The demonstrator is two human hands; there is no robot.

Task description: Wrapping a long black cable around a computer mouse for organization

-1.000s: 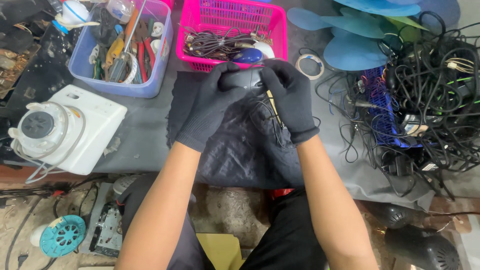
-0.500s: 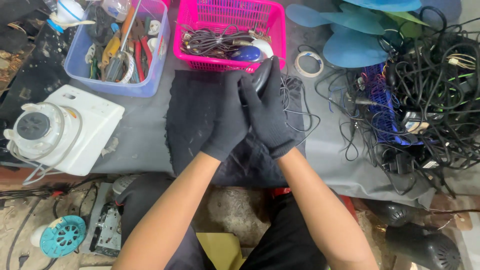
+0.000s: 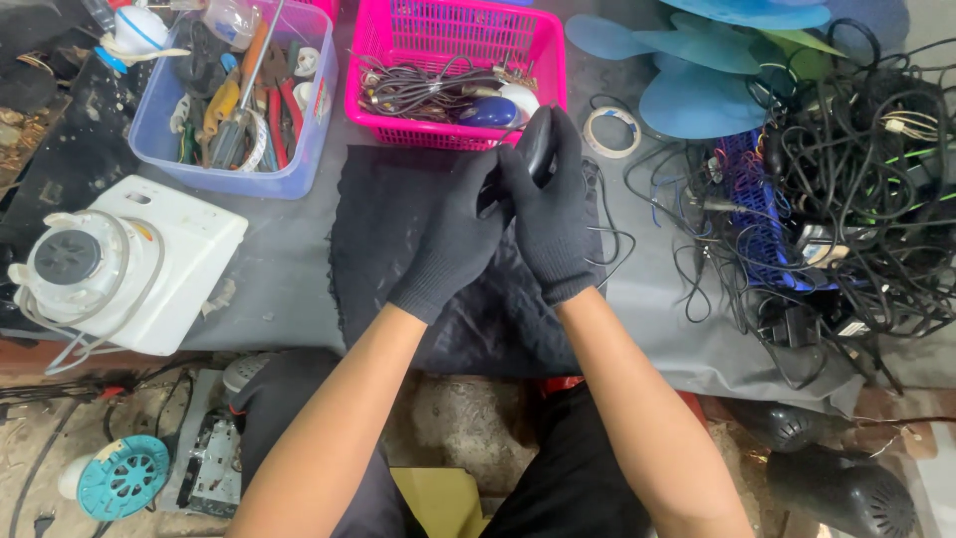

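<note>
- Left hand (image 3: 453, 239), in a black glove, is curled shut around the lower side of a black computer mouse (image 3: 538, 139), which stands on edge above the bench's middle.
- Right hand (image 3: 553, 224), gloved too, clasps the same mouse from 3 o'clock, its fingers closed over the top.
- Both thumbs press at the mouse's seam, so the step in hand looks like working its shell; I judge it calls for a firm, even grip from both sides.
- Its thin cable (image 3: 607, 239) trails down at 4 o'clock over a black cloth (image 3: 383, 229).
- At 12 o'clock sits a pink basket (image 3: 453, 30) of cables; at 10 o'clock a blue tub (image 3: 164, 149) of tools.
- At 9 o'clock lies a white appliance (image 3: 129, 264); at 3 o'clock a tangle of black wires (image 3: 856, 179).
- Grey bench (image 3: 279, 269) is crowded; the floor below is littered with parts.
</note>
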